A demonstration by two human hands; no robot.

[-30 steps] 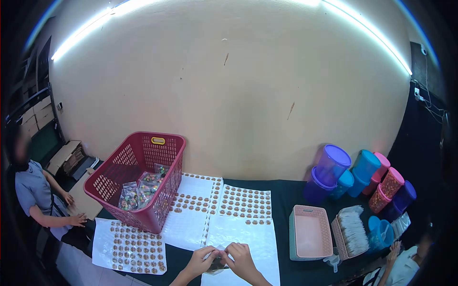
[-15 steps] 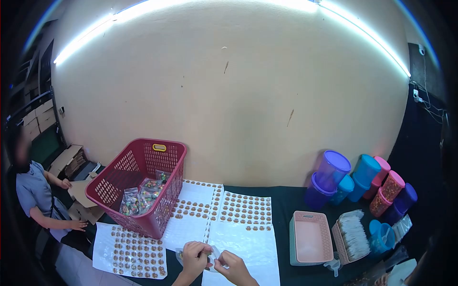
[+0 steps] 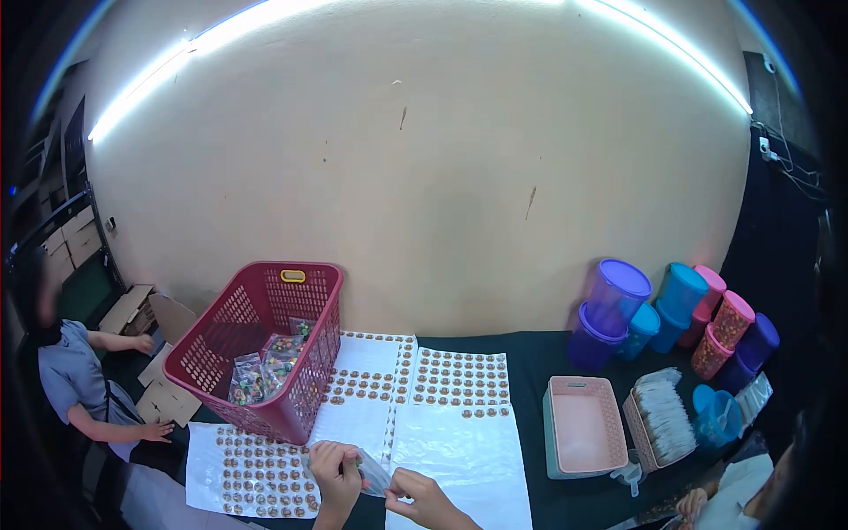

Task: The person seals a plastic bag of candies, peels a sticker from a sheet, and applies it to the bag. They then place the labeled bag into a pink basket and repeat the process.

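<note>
Fingers of the left hand (image 3: 336,473) and right hand (image 3: 422,500) are clamped on a clear bag (image 3: 374,477) over printed sheets (image 3: 455,442). Left, a maroon basket (image 3: 311,389) holds filled packets (image 3: 279,360); right, a tan basket (image 3: 638,439) holds white packets (image 3: 661,415); farther right, pink jars (image 3: 732,321) show orange contents.

Hands (image 3: 420,500) could pass over the sheet (image 3: 459,446) (the maroon basket (image 3: 311,389) blocks forward-left).

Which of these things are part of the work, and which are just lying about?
Probably in the work:
clear bag, held by left hand and right hand
white sheets nearby
dark red basket with filled bags

Probably just standing by:
stacked tubs
pink tray, untouched
</note>
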